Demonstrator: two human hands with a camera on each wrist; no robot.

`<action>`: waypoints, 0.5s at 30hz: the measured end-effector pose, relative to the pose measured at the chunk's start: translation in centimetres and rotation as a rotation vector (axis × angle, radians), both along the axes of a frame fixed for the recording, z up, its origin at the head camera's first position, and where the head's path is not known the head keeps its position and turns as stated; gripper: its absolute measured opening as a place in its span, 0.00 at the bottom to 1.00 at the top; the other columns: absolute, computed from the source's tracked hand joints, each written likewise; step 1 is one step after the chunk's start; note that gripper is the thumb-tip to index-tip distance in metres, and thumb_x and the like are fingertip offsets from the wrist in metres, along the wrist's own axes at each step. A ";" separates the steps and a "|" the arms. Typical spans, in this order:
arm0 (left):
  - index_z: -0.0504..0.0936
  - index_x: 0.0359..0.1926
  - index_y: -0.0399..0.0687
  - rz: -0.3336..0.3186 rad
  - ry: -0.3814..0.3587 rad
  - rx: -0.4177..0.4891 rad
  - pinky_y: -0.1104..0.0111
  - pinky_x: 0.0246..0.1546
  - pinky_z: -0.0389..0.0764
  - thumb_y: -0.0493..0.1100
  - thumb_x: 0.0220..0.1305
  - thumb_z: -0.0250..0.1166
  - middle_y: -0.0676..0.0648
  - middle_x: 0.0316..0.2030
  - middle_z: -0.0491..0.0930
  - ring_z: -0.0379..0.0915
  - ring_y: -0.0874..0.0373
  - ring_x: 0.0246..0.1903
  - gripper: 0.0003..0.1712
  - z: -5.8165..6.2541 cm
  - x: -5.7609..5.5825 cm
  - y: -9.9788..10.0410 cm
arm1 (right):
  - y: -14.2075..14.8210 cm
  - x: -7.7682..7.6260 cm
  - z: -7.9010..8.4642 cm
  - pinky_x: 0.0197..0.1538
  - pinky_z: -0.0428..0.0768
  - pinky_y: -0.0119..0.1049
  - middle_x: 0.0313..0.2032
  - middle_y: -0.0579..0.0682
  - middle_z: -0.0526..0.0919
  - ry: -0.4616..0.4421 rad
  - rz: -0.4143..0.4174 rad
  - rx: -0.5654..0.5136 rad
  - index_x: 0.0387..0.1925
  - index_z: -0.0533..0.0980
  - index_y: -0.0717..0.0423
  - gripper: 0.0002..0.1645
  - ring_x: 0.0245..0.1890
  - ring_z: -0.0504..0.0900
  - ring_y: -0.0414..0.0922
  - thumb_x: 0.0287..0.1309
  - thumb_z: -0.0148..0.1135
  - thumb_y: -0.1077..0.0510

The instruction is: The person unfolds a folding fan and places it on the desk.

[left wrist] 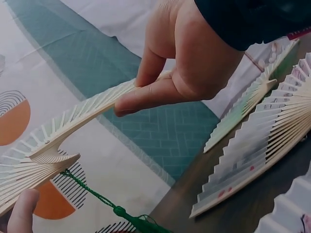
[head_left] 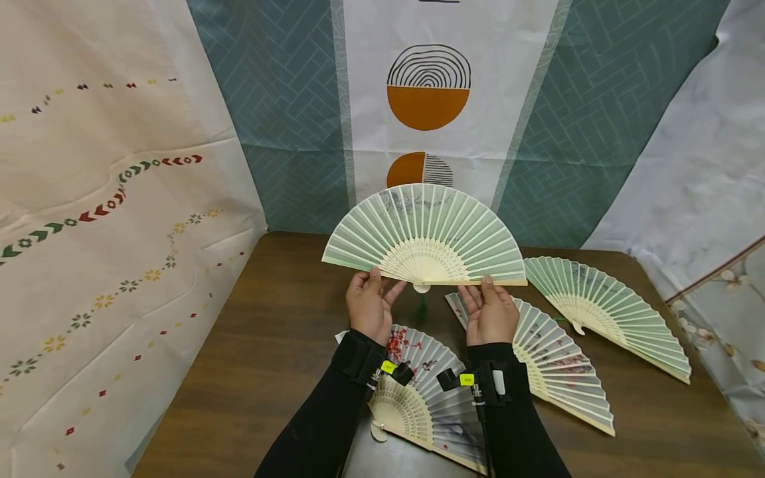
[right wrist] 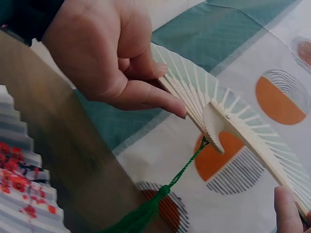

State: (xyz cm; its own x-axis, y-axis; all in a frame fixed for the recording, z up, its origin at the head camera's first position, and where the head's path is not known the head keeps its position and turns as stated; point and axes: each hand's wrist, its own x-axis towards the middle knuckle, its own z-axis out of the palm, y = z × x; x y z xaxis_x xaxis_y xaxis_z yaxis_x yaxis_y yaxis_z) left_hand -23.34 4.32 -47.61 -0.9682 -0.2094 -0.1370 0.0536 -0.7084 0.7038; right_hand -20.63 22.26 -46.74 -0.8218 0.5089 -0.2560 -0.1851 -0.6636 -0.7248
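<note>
A pale green folding fan [head_left: 421, 232] is spread wide and held up above the table, its ribs pale and its pleats marked with a dark drawing. My left hand [head_left: 369, 309] pinches its lower edge left of the pivot, thumb in front. On the other side, my right hand [head_left: 493, 315] pinches the lower edge between thumb and fingers. From the pivot hangs a green tassel [right wrist: 141, 208]. Beneath my forearms lies an open fan with red blossoms [head_left: 430, 372], partly hidden by the sleeves.
Right of my right hand an open white floral fan [head_left: 558, 358] lies on the brown table [head_left: 239, 372]. Another open green fan [head_left: 609, 309] rests farther right. Patterned cloths [head_left: 287, 119] hang behind the table and at both sides.
</note>
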 end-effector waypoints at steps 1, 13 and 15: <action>0.71 0.40 0.44 0.010 -0.003 0.000 0.51 0.59 0.97 0.37 0.92 0.54 0.48 0.41 0.72 0.69 0.55 0.44 0.13 -0.1 0.1 -0.4 | -0.3 -0.1 0.0 0.47 0.96 0.32 0.41 0.49 0.90 -0.003 0.019 0.008 0.38 0.80 0.59 0.13 0.36 0.96 0.40 0.87 0.59 0.62; 0.67 0.35 0.47 0.260 -0.115 0.062 0.57 0.54 0.98 0.37 0.91 0.57 0.46 0.45 0.81 0.83 0.54 0.45 0.18 -2.1 0.8 -9.5 | -7.9 -5.2 -0.1 0.61 0.93 0.32 0.80 0.64 0.73 -0.140 0.464 0.105 0.72 0.73 0.66 0.19 0.71 0.87 0.57 0.92 0.49 0.63; 0.70 0.35 0.46 0.276 -0.156 0.048 0.58 0.52 0.98 0.38 0.91 0.57 0.46 0.47 0.82 0.84 0.53 0.47 0.17 -2.6 1.0 -10.9 | -9.0 -5.8 -0.6 0.60 0.93 0.31 0.85 0.68 0.67 -0.163 0.514 0.097 0.82 0.65 0.68 0.27 0.80 0.79 0.61 0.92 0.48 0.64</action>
